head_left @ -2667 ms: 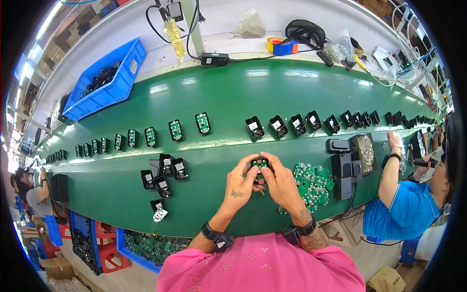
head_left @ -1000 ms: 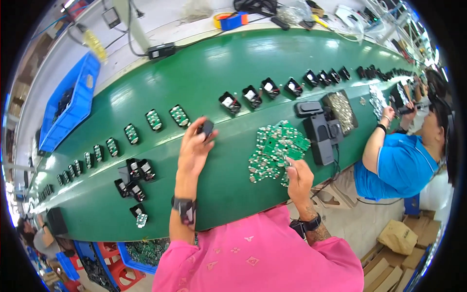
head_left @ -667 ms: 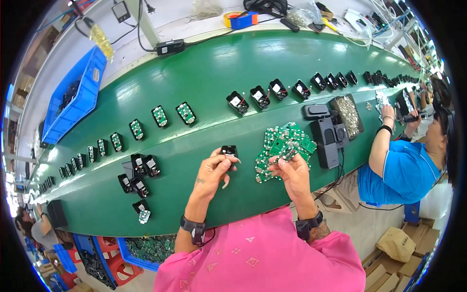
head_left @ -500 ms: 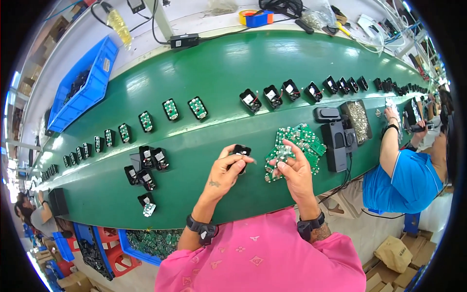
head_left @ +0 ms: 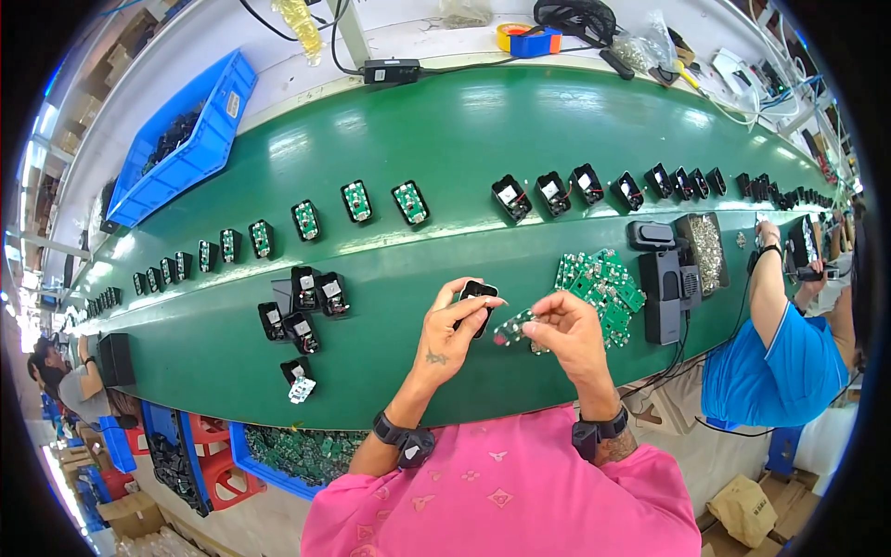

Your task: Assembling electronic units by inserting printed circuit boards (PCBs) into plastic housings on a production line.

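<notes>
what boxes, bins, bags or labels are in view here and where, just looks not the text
Blue plastic bin: far left beyond the green belt, long, holds dark parts, small pale label on its end.
Clear bags: far right bench, crumpled.
Cardboard box: floor, lower right, brown.
Blue crate: under the near edge, holds green boards.

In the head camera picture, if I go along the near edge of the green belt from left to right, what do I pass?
Cluster of black housings → left hand holding a black housing → right hand with a small green board → pile of green boards → black device → tray of screws.
</notes>
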Tool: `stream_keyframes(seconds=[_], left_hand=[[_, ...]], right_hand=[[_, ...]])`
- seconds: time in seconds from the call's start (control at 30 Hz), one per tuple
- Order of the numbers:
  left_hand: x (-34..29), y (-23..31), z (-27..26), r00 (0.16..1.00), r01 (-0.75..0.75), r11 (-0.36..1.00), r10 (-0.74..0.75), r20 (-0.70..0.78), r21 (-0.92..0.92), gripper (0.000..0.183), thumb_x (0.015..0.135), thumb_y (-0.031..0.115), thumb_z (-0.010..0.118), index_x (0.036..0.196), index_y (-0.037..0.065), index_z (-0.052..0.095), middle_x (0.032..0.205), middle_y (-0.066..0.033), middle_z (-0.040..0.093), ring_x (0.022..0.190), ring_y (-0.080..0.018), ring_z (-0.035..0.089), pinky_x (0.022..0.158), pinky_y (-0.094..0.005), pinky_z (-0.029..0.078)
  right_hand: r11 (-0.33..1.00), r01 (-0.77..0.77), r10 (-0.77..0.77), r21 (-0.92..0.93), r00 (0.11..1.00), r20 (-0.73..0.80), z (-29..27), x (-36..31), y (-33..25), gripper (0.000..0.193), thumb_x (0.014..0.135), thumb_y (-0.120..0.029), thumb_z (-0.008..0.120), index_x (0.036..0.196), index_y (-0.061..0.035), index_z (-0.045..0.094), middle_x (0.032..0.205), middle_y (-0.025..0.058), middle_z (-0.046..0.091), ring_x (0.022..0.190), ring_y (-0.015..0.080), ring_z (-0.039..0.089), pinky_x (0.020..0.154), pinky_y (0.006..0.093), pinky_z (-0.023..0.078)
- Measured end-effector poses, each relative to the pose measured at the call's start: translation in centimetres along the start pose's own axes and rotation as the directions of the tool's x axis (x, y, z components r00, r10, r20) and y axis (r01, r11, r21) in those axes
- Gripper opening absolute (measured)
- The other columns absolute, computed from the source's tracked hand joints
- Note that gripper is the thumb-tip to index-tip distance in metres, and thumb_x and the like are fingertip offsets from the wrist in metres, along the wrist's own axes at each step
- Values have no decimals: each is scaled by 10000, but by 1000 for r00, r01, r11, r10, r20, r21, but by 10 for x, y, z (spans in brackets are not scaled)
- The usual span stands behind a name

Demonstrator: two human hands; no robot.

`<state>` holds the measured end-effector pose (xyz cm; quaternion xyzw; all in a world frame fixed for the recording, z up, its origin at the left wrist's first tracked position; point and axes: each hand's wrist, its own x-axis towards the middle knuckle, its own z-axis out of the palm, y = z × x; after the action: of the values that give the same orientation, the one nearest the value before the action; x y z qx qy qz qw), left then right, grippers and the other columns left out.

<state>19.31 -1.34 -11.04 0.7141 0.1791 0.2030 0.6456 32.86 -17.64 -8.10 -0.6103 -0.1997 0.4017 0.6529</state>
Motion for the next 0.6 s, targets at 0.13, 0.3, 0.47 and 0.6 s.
stream_keyframes(seconds=[0.13, 0.3, 0.47, 0.6], left_hand=[[0, -2, 3, 997, -54, 998, 56, -61, 46, 214, 944, 52, 589, 1089, 38, 745, 1273, -118, 557, 1007, -181, 625, 823, -296, 521], [-1, 6, 9, 999, 20, 999, -19, -37, 50, 216, 895, 2, 599, 1057, 35, 738, 1284, -158, 559, 994, -224, 658, 826, -320, 535], [-1, 9, 6, 999, -24, 994, 27, -29, 109, 352, 868, -52, 590, 1200, 28, 677, 1347, -108, 536, 1097, -194, 609, 860, -303, 517], [0, 17, 10, 995, -83, 990, 89, -46, 113, 489, 868, -38, 599, 1353, 18, 568, 1383, -133, 516, 1157, -197, 584, 921, -312, 507]], right_hand=[[910, -48, 57, 411, 998, -9, 3, 6, -6, 190, 874, 56, 676, 1013, -19, 570, 848, 67, 666, 677, 115, 653, 611, 245, 543], [949, -47, 83, 312, 991, -104, 26, 17, -10, 292, 892, 2, 695, 1165, 30, 595, 799, 52, 650, 641, 130, 657, 572, 246, 551], [988, -50, 56, 149, 998, -32, 27, 15, -1, 284, 886, -40, 719, 1135, 36, 607, 745, 38, 641, 634, 108, 656, 553, 217, 521], [1000, -3, 4, 13, 996, -92, 25, 16, 5, 319, 888, -45, 719, 1165, 27, 578, 741, 18, 622, 603, 77, 609, 536, 210, 483]])
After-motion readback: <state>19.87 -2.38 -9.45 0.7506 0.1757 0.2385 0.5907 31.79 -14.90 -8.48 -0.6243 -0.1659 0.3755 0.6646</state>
